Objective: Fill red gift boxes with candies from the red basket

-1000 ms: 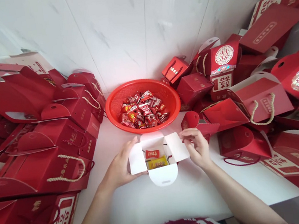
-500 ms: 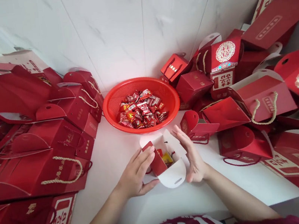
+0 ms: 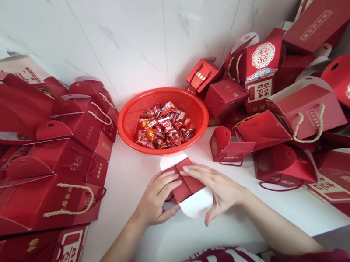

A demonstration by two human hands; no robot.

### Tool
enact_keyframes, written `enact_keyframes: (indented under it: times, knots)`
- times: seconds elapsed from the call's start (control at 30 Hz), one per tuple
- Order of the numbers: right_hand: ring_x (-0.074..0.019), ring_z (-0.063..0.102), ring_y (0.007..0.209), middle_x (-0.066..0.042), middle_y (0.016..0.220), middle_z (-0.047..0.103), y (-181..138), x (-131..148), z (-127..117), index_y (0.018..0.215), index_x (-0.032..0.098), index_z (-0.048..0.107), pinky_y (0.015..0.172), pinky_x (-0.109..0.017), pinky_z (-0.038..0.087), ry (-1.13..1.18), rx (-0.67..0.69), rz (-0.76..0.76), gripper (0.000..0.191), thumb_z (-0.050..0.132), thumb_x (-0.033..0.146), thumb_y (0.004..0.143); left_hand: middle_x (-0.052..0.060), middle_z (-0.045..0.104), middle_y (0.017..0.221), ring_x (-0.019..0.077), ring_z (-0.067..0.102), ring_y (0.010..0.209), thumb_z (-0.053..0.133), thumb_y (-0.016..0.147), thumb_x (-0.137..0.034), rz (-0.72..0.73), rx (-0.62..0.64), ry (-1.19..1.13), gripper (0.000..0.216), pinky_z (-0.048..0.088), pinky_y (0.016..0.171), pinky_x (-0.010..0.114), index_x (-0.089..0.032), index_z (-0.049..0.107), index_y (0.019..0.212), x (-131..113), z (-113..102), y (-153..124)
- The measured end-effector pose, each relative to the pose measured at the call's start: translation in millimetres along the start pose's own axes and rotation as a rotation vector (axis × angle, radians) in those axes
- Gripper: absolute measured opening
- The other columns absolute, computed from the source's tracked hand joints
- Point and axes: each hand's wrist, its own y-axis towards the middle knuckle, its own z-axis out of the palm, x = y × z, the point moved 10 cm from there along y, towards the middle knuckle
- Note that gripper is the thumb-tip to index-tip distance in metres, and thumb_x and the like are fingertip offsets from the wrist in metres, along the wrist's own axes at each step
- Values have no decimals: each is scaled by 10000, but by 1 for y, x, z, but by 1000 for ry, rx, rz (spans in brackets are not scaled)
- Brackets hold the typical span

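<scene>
A small red candy box [image 3: 188,185] sits on the white tabletop between my hands, two red flaps folded across its top. Its white end flaps [image 3: 196,207] stick out at the near and far ends. My left hand [image 3: 155,196] grips the box's left side, fingers lying over the left flap and thumb low at the near corner. From the right, my right hand [image 3: 218,184] wraps the other side, its fingertips pressing the right flap near the middle seam. The inside of the box is hidden. Just beyond it stands a red plastic basket [image 3: 204,119] with wrapped candies [image 3: 166,126].
Rows of red gift boxes [image 3: 52,197] with rope handles are lined up on the left. More red boxes [image 3: 307,105] are heaped on the right, some with open flaps. A white tiled wall [image 3: 133,35] rises behind the basket. The table's [image 3: 167,249] front edge is near my body.
My right hand has moved left and folded the right flap down over the box. The contents, visible before, are now covered. My left hand stays on the left flap.
</scene>
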Motion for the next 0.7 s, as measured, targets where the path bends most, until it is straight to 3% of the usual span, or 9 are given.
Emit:
enact_keyframes:
  times: [0.1,0.17,0.23,0.3,0.37,0.43,0.5,0.6,0.7]
  knots:
    - [-378,449,1375,-173,1513,451,2,3,-2,1576,225,224,1190,-567,271,-9,11,7,1206,820,673,627,176,588,1323,340,486,1333,577,863,-305,8,-44,-17,512,432,1088,545,-166,512,1352,0,-6,1]
    - [-362,511,1319,-150,1409,568,3,5,-5,1549,245,297,1183,-574,274,14,-23,18,1078,797,654,686,180,585,1316,342,489,1326,570,848,-287,12,-58,-32,501,445,1076,543,-156,527,1328,1,-9,0]
    - [-317,599,1209,-97,1208,698,3,7,-6,1511,275,355,1174,-573,286,88,-91,38,828,713,582,831,180,594,1294,346,500,1307,581,849,-315,10,-56,-63,487,459,1059,543,-152,541,1306,3,-10,-1]
    - [-269,649,1107,-52,1057,736,3,3,-7,1464,307,403,1149,-554,332,174,-187,98,544,582,444,969,177,606,1262,350,511,1289,583,867,-352,-14,-56,-114,453,474,1042,540,-153,560,1273,6,-9,-2]
    - [-251,639,1116,-66,1116,703,-1,-6,-10,1408,314,451,1103,-518,406,222,-334,201,410,521,335,1004,170,619,1215,345,522,1275,568,893,-315,-61,-74,-164,348,482,1035,527,-155,586,1201,10,-8,-4]
    - [-268,547,1265,-111,1341,578,-8,-19,-13,1410,300,437,1091,-497,436,258,-491,309,457,565,328,973,155,624,1168,328,536,1256,551,898,-222,-113,-115,-207,253,480,1039,522,-164,582,1143,14,-8,-6]
    - [-284,391,1415,-125,1535,377,-12,-32,-9,1489,296,331,1144,-508,383,343,-549,389,635,623,384,932,143,611,1160,312,547,1242,548,881,-156,-150,-189,-252,306,472,1047,532,-176,537,1186,15,-12,-8]
    - [-275,331,1460,-128,1587,303,-7,-45,10,1566,306,128,1178,-512,328,579,-431,433,844,639,467,914,164,545,1273,310,503,1294,539,874,-149,-186,-237,-279,503,442,1081,545,-182,430,1364,15,-14,-9]
    - [-270,425,1401,-132,1549,365,-3,-44,15,1555,297,174,1156,-473,366,717,-356,410,849,677,465,892,177,434,1424,317,407,1383,476,908,-182,-202,-131,-238,529,391,1131,542,-189,413,1432,14,-7,-7]
